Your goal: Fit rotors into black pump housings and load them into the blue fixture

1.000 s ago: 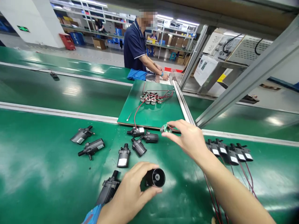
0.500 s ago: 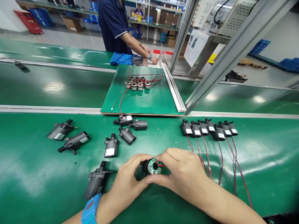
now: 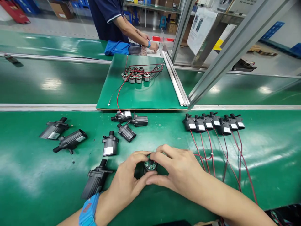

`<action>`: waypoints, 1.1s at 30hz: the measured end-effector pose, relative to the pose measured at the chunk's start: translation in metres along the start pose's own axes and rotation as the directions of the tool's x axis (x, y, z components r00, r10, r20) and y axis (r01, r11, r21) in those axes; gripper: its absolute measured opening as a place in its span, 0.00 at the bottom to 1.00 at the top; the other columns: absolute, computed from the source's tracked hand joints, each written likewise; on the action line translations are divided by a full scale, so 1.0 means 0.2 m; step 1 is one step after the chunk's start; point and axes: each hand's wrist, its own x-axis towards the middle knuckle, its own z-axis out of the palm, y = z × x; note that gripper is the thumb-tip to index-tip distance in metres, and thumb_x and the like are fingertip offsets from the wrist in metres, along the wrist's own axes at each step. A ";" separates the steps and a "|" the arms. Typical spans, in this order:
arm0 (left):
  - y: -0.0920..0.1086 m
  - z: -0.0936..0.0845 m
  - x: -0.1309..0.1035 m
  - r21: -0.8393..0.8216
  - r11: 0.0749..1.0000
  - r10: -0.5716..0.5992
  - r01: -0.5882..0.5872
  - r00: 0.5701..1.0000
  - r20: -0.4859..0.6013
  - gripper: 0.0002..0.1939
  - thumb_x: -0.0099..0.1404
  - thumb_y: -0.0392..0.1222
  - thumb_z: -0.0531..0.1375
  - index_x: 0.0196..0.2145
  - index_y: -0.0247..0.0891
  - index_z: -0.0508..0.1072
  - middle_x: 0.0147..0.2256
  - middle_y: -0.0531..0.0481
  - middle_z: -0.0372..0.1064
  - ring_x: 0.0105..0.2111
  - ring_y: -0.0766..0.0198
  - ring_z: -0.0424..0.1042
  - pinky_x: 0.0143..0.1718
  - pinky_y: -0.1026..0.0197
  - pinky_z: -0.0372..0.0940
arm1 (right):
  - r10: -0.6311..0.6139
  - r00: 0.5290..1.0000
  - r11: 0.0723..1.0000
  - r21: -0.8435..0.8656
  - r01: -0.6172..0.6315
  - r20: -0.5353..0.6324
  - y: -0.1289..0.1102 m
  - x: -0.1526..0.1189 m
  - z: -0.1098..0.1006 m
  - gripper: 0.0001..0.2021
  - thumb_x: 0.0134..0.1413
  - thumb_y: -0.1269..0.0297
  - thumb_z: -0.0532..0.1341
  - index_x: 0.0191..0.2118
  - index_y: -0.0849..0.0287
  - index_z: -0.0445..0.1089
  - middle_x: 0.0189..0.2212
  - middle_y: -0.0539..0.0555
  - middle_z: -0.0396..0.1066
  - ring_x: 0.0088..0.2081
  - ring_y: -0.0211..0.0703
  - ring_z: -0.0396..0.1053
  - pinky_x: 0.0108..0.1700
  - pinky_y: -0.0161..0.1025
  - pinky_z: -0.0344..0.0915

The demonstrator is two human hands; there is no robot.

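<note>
My left hand [image 3: 124, 175] is closed around a small black pump housing [image 3: 146, 169], steadying it above the green bench. A round green circuit board [image 3: 150, 165], part of a motor stator, sits at the housing's open end, facing me. My right hand [image 3: 180, 166] pinches the stator from the right, thumb below and fingers above. How deep it sits in the housing is hidden by my fingers. A red wire emerges near my right hand. To the left of my left hand lies a ribbed black pump housing [image 3: 95, 180], with another labelled housing [image 3: 110, 144] standing farther back.
Several wired pumps [image 3: 208, 123] line the right side, their red wires trailing toward me. A raised green board [image 3: 138, 97] holds several stators [image 3: 135, 77]. A slanted metal post [image 3: 225, 58] rises at right. Across the bench a co-worker [image 3: 105, 18] works.
The stator has gone closer into the housing, and its board now faces more upward. Both hands still hold on. The camera view has tilted down slightly.
</note>
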 end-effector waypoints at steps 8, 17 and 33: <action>0.02 -0.05 0.03 0.241 0.948 0.171 -0.207 0.972 0.162 0.13 0.72 0.34 0.55 0.52 0.43 0.70 0.55 0.42 0.62 0.51 0.59 0.72 0.48 0.62 0.72 | -0.035 0.998 0.985 -0.165 0.043 0.050 -0.01 0.00 0.04 0.20 0.61 0.46 0.62 0.52 0.53 0.69 0.35 0.50 0.70 0.30 0.44 0.73 0.25 0.38 0.63; -0.03 0.00 0.01 0.007 0.990 0.143 -0.144 0.988 0.055 0.21 0.67 0.34 0.63 0.53 0.43 0.59 0.53 0.41 0.69 0.54 0.57 0.72 0.52 0.55 0.71 | 0.070 0.996 0.969 -0.240 -0.056 0.052 0.01 -0.17 -0.16 0.26 0.57 0.58 0.68 0.59 0.54 0.62 0.39 0.50 0.72 0.26 0.41 0.73 0.18 0.39 0.61; 0.02 -0.07 0.07 0.008 0.993 -0.110 0.122 0.866 0.489 0.36 0.69 0.46 0.61 0.68 0.53 0.47 0.55 0.48 0.73 0.54 0.56 0.74 0.54 0.52 0.71 | 0.030 0.969 0.981 -0.192 0.018 0.246 0.06 -0.24 0.06 0.31 0.53 0.63 0.70 0.61 0.54 0.61 0.41 0.52 0.72 0.33 0.44 0.76 0.28 0.38 0.69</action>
